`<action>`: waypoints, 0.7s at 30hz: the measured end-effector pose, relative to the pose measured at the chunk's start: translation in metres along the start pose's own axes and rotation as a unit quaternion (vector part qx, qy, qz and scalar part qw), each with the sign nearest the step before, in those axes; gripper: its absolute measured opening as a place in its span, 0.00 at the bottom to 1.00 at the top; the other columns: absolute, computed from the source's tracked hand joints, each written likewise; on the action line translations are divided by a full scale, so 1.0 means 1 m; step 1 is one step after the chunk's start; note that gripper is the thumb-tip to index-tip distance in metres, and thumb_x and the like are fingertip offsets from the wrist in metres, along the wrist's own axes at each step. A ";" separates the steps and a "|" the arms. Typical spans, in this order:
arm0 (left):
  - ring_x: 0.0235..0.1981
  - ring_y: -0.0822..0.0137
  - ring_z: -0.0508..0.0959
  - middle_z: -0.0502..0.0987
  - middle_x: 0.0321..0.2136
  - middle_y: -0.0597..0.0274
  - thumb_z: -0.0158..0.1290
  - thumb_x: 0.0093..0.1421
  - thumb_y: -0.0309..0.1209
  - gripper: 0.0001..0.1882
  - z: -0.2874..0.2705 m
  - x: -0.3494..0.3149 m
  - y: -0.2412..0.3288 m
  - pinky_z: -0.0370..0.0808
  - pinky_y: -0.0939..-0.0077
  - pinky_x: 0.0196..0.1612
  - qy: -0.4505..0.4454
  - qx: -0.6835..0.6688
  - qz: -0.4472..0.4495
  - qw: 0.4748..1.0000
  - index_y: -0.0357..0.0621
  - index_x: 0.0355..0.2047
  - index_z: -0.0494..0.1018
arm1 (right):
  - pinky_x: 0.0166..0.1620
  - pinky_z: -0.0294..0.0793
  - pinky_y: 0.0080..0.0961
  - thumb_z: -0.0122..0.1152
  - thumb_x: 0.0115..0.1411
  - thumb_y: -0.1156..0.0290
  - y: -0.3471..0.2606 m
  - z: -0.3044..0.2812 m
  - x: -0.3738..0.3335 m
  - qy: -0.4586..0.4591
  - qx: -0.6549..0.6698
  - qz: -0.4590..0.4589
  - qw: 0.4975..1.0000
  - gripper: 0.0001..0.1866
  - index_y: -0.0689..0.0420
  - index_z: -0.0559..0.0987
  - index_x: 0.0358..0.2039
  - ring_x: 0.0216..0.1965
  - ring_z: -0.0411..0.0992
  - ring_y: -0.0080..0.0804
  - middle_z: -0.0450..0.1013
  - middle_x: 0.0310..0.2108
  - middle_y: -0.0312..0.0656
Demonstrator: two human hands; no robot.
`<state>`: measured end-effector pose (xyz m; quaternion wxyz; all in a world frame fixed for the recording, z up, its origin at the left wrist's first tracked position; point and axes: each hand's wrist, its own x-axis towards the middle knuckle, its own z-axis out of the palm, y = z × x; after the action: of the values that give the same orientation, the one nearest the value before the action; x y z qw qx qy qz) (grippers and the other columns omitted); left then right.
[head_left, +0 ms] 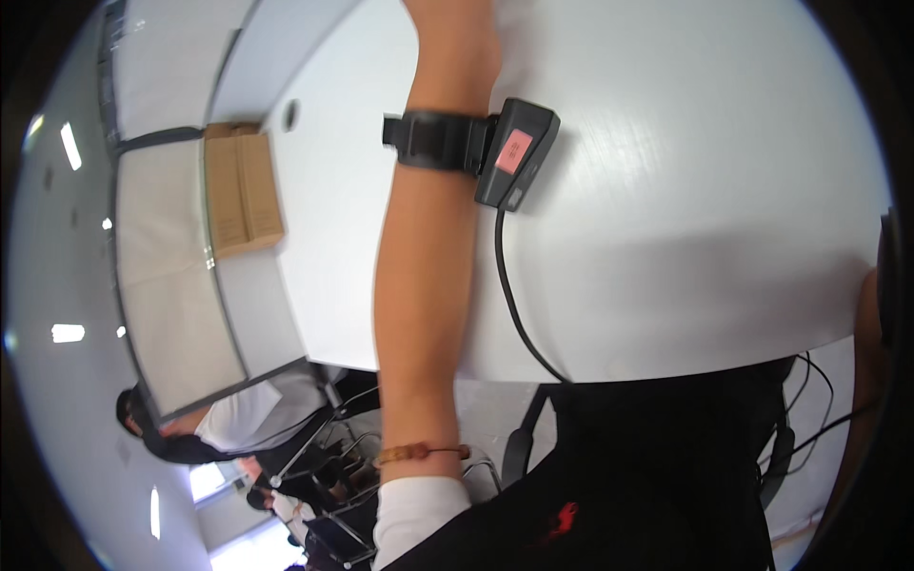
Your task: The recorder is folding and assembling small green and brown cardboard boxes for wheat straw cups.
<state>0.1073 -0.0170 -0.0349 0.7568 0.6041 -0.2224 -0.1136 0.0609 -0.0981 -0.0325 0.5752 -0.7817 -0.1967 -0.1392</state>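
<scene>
My left forearm rises from the lower edge across a white table (666, 171). Only the base of my left hand (455, 38) shows at the top edge; its fingers lie outside the picture, so what they hold or touch is hidden. A black strap (443, 141) circles that wrist and carries a black box-shaped device (519, 157) with a pink label. From the device a black cable (514, 305) runs down to the table's near edge. A beaded bracelet (419, 452) sits higher up the same arm. At the right rim a sliver of my right forearm (862, 390) appears; its hand is out of view.
A cardboard box (243, 190) stands at the table's left side against pale partition panels (171, 238). Dark cables (819, 433) hang below the near edge at right. Beyond the partition, at lower left, other people (257, 419) sit near chairs.
</scene>
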 end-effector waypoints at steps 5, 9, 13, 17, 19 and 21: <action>0.45 0.62 0.76 0.75 0.44 0.56 0.51 0.61 0.23 0.17 -0.107 -0.046 0.090 0.75 0.68 0.48 0.223 0.256 0.170 0.925 0.37 0.51 0.70 | 0.47 0.67 0.30 0.47 0.66 0.53 0.001 -0.005 -0.010 0.014 0.016 0.025 0.999 0.21 0.58 0.71 0.46 0.43 0.69 0.37 0.72 0.43 0.47; 0.51 0.57 0.70 0.68 0.51 0.51 0.49 0.57 0.23 0.25 -0.235 -0.112 0.150 0.69 0.62 0.55 0.400 0.524 0.194 0.726 0.37 0.56 0.66 | 0.48 0.68 0.31 0.47 0.66 0.52 0.001 -0.009 -0.018 0.026 0.031 0.035 0.999 0.22 0.58 0.71 0.48 0.44 0.69 0.37 0.72 0.44 0.47; 0.56 0.53 0.65 0.67 0.52 0.47 0.53 0.58 0.28 0.27 -0.317 -0.149 0.177 0.66 0.57 0.58 0.498 0.707 0.093 0.493 0.37 0.59 0.67 | 0.49 0.68 0.31 0.47 0.66 0.51 0.003 -0.014 -0.023 0.031 0.036 0.047 0.998 0.23 0.58 0.71 0.49 0.45 0.70 0.38 0.72 0.45 0.47; 0.48 0.55 0.72 0.69 0.51 0.44 0.60 0.56 0.36 0.28 -0.349 -0.161 0.178 0.72 0.59 0.51 0.424 0.673 0.008 0.606 0.34 0.55 0.71 | 0.50 0.69 0.32 0.47 0.66 0.50 0.006 -0.022 -0.029 0.042 0.043 0.054 0.997 0.24 0.58 0.71 0.50 0.46 0.70 0.39 0.72 0.46 0.48; 0.41 0.58 0.77 0.71 0.49 0.43 0.65 0.54 0.39 0.29 -0.350 -0.160 0.176 0.76 0.65 0.43 0.426 0.617 0.046 0.660 0.32 0.50 0.73 | 0.51 0.69 0.32 0.47 0.67 0.49 0.008 -0.022 -0.030 0.045 0.044 0.056 0.996 0.25 0.58 0.71 0.51 0.47 0.70 0.39 0.72 0.47 0.48; 0.41 0.59 0.77 0.73 0.47 0.46 0.67 0.53 0.37 0.28 -0.360 -0.159 0.172 0.76 0.65 0.42 0.439 0.575 0.045 0.689 0.34 0.48 0.72 | 0.51 0.69 0.33 0.47 0.67 0.49 0.009 -0.022 -0.032 0.047 0.045 0.059 0.996 0.26 0.58 0.71 0.52 0.47 0.71 0.39 0.72 0.47 0.48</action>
<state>0.1221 0.4056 0.0377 0.2766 0.8911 0.0864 0.3491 0.0376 -0.1267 -0.0477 0.6259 -0.7576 -0.1292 -0.1327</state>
